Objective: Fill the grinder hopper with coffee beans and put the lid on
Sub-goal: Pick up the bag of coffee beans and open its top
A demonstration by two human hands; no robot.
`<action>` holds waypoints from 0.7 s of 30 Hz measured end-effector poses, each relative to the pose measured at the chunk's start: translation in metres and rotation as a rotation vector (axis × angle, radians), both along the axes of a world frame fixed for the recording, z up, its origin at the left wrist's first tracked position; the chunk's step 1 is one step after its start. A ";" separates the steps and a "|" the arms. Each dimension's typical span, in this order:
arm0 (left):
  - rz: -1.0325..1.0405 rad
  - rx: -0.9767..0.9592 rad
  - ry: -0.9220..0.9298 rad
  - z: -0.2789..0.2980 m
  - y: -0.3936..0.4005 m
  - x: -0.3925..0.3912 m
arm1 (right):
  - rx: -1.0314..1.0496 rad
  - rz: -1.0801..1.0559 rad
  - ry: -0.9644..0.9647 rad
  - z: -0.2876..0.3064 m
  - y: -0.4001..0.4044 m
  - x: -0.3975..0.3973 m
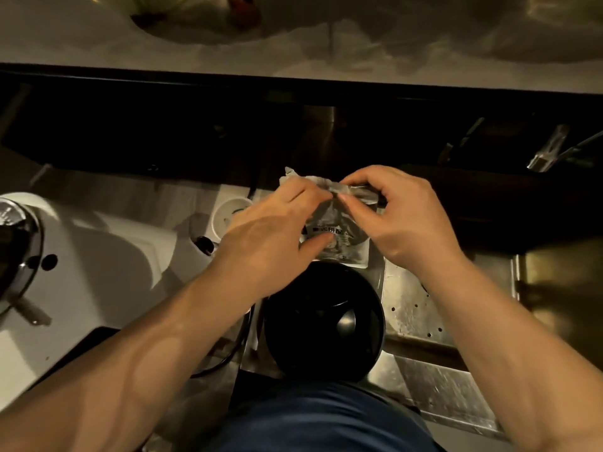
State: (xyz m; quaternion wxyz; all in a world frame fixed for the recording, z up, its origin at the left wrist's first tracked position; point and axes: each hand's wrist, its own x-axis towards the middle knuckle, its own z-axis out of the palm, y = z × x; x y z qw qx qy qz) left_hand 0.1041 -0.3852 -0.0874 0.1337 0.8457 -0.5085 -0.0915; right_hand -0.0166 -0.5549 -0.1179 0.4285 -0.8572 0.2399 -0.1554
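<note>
A silver foil coffee bean bag (339, 236) with a dark printed label is held upright just beyond the grinder hopper (323, 324), a round black funnel seen from above. My left hand (277, 230) grips the bag's left side, thumb across its front, fingers on its crumpled top. My right hand (394, 216) pinches the folded top edge of the bag at its middle and right. Only a dark inside with a glint shows in the hopper; I cannot tell whether beans lie in it. No lid is in view.
A white espresso machine (98, 256) fills the left side, with a white cup (228, 213) behind it. A perforated steel tray (414, 305) lies right of the hopper. A dark shelf edge (293, 89) runs across the back, with metal tools (548, 148) at the right.
</note>
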 end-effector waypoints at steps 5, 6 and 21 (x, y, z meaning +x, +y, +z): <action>0.011 -0.084 -0.006 0.015 0.009 0.001 | -0.006 -0.024 -0.062 0.024 0.006 -0.001; 0.009 -0.107 -0.017 0.020 0.012 0.000 | -0.014 -0.025 -0.076 0.031 0.008 -0.001; 0.058 -0.452 -0.268 0.142 0.095 -0.035 | -0.037 0.122 -0.431 0.171 0.068 -0.020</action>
